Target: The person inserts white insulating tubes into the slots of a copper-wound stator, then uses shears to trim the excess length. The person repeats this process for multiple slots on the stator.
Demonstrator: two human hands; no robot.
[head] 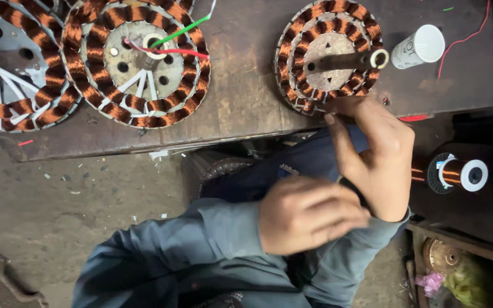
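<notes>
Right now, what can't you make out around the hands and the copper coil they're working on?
Head view:
- Left hand: motion-blurred; covers the right wrist, hiding whatever it grips.
- Right hand: fingertips hide the near rim of the copper coil.
- Far-left coil: cut off by the frame edge.
- Paper cup: print too small.

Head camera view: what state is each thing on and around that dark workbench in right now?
Round copper-wound motor stator under the hand: flat on bench, shaft pointing sideways.
Middle copper-wound stator: flat, red and green wires attached.
White paper cup: tipped on its side.
Copper wire spool: lying sideways, partly wound.
Right hand: fingertips touching stator rim.
Left hand: curled, blurred.
</notes>
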